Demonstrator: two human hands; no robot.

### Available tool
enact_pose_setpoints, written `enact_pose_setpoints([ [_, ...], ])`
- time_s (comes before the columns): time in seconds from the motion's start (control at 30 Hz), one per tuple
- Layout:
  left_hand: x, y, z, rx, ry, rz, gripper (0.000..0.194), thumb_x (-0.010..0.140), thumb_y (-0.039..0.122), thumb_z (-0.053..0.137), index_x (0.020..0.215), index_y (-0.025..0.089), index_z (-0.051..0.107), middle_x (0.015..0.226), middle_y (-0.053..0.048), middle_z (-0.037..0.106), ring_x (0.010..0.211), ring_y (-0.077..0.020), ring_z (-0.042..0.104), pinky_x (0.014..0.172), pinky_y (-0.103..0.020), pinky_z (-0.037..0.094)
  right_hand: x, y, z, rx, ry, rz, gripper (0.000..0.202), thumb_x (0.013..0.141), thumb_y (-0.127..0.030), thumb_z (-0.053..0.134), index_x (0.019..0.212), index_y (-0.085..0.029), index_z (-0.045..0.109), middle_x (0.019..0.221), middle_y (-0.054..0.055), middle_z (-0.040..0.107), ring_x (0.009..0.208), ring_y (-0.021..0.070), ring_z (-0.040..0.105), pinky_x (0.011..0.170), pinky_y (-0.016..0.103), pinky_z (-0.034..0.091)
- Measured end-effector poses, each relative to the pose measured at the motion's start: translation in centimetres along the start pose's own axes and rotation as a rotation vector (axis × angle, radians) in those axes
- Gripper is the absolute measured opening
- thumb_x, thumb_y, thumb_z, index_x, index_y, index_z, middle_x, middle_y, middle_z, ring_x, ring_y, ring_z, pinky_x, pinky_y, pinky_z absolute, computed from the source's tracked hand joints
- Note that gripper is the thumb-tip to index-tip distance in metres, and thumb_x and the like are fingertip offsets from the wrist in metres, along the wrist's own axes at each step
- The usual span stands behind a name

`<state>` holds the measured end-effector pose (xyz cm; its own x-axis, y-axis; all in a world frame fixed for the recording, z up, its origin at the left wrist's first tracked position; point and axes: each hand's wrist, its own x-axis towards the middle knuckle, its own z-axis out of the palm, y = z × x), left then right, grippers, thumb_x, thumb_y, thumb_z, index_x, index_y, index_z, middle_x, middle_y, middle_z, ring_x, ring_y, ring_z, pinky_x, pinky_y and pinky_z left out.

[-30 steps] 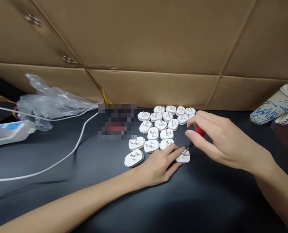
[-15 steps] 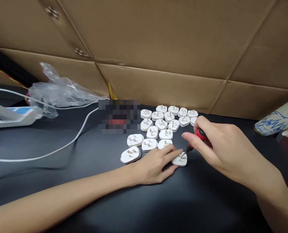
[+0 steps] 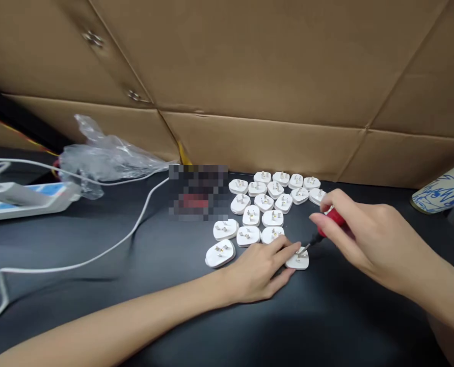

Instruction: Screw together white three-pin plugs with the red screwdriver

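My right hand (image 3: 364, 234) is wrapped round a screwdriver with a red and black handle (image 3: 332, 218). Its thin metal shaft slants down to the left, and the tip meets a white plug (image 3: 300, 262) among its metal pins. That plug lies flat on the black table (image 3: 318, 326), pins upward. Fingers of my left hand (image 3: 267, 267) grip the plug's left side and hold it against the table. Just beyond my left hand lie several more white plugs, such as one with its pins up (image 3: 248, 236) and another at the near left (image 3: 220, 254).
Brown cardboard (image 3: 257, 71) stands along the back of the table. To the left are a crumpled clear plastic bag (image 3: 108, 155), a white cable (image 3: 97, 262) and a white device (image 3: 58, 199). A pixelated patch sits left of the plugs. A blue-patterned cup (image 3: 443, 191) lies at the right.
The view has shifted, so the whole scene sits further right and lower. The screwdriver leans over more to the right, its tip still at the same plug. My left hand keeps its hold.
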<state>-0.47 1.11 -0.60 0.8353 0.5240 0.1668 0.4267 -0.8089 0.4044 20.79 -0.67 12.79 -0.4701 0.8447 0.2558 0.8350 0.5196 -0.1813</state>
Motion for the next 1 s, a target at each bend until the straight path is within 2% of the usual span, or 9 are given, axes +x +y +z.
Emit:
enact_pose_setpoints([
  [0.07, -0.1, 0.1, -0.1, -0.018, -0.011, -0.007, 0.045, 0.098, 0.027, 0.049, 0.14, 0.015, 0.044, 0.116, -0.013, 0.061, 0.079, -0.0216, 0.068, 0.068, -0.033, 0.06, -0.5, 0.0, -0.6, 0.053, -0.12, 0.05, 0.016, 0.101, -0.031, 0.04, 0.091, -0.023, 0.049, 0.06, -0.004, 0.054, 0.045, 0.0147, 0.049, 0.047, 0.028, 0.032],
  [0.17, -0.1, 0.1, -0.2, -0.031, -0.011, -0.012, 0.044, 0.097, 0.028, 0.051, 0.139, 0.016, 0.046, 0.115, -0.012, 0.062, 0.08, -0.0216, 0.068, 0.069, -0.033, 0.06, -1.1, -0.2, -1.6, 0.136, -0.214, -0.041, 0.009, 0.096, -0.023, 0.046, 0.087, -0.024, 0.049, 0.076, -0.001, 0.06, 0.057, 0.0144, 0.055, 0.054, 0.028, 0.039],
  [0.23, -0.1, 0.1, -0.1, -0.024, -0.001, -0.01, 0.044, 0.097, 0.029, 0.05, 0.14, 0.016, 0.046, 0.115, -0.012, 0.062, 0.079, -0.0216, 0.067, 0.067, -0.033, 0.059, -1.2, -0.4, -1.7, 0.15, -0.194, -0.077, 0.015, 0.096, -0.028, 0.049, 0.081, -0.024, 0.048, 0.08, 0.0, 0.06, 0.06, 0.0144, 0.055, 0.054, 0.028, 0.039],
  [0.33, -0.1, 0.0, -0.1, -0.022, 0.014, -0.004, 0.044, 0.098, 0.029, 0.049, 0.14, 0.016, 0.045, 0.116, -0.013, 0.062, 0.078, -0.0211, 0.067, 0.068, -0.033, 0.059, -1.0, -0.4, -1.4, 0.132, -0.138, -0.022, 0.026, 0.099, -0.035, 0.047, 0.076, -0.024, 0.046, 0.064, -0.003, 0.054, 0.051, 0.0134, 0.048, 0.048, 0.027, 0.035],
  [0.5, 0.0, 0.1, -0.1, -0.03, -0.001, -0.009, 0.044, 0.098, 0.027, 0.05, 0.139, 0.016, 0.046, 0.115, -0.013, 0.062, 0.08, -0.0219, 0.068, 0.069, -0.034, 0.06, -0.6, -0.2, -1.4, 0.202, -0.138, -0.024, 0.004, 0.091, -0.019, 0.052, 0.094, -0.023, 0.052, 0.087, 0.0, 0.063, 0.069, 0.0135, 0.059, 0.062, 0.026, 0.045],
  [0.67, -0.1, 0.2, -0.2, -0.015, 0.005, -0.004, 0.044, 0.097, 0.027, 0.051, 0.139, 0.016, 0.046, 0.118, -0.013, 0.063, 0.081, -0.0222, 0.069, 0.07, -0.034, 0.06, -0.6, 0.3, -1.0, 0.159, -0.062, 0.083, 0.021, 0.096, -0.039, 0.056, 0.084, -0.023, 0.049, 0.071, -0.003, 0.06, 0.056, 0.0136, 0.054, 0.054, 0.026, 0.041],
  [0.8, -0.2, 0.1, 0.1, -0.032, 0.026, -0.013, 0.044, 0.097, 0.027, 0.052, 0.139, 0.017, 0.045, 0.118, -0.012, 0.064, 0.083, -0.0225, 0.07, 0.071, -0.034, 0.06, -0.6, 0.8, -1.0, 0.235, -0.102, -0.037, 0.002, 0.095, -0.023, 0.055, 0.096, -0.023, 0.053, 0.089, 0.001, 0.064, 0.072, 0.0147, 0.061, 0.064, 0.026, 0.046],
  [0.9, -0.2, 0.0, 0.2, -0.063, 0.043, -0.009, 0.043, 0.097, 0.026, 0.052, 0.138, 0.017, 0.046, 0.121, -0.013, 0.065, 0.088, -0.0233, 0.071, 0.075, -0.034, 0.06, -0.6, 1.1, -1.2, 0.285, -0.123, -0.092, 0.01, 0.094, -0.018, 0.054, 0.103, -0.023, 0.053, 0.095, 0.002, 0.064, 0.078, 0.0152, 0.062, 0.068, 0.027, 0.048],
  [1.0, -0.2, -0.2, 0.3, -0.119, 0.062, -0.004, 0.041, 0.097, 0.025, 0.052, 0.137, 0.017, 0.046, 0.123, -0.013, 0.065, 0.095, -0.0236, 0.071, 0.081, -0.034, 0.06, -0.6, 1.5, -1.5, 0.281, -0.07, -0.059, 0.011, 0.094, -0.02, 0.056, 0.104, -0.024, 0.053, 0.093, 0.001, 0.064, 0.077, 0.0146, 0.062, 0.069, 0.026, 0.048],
])
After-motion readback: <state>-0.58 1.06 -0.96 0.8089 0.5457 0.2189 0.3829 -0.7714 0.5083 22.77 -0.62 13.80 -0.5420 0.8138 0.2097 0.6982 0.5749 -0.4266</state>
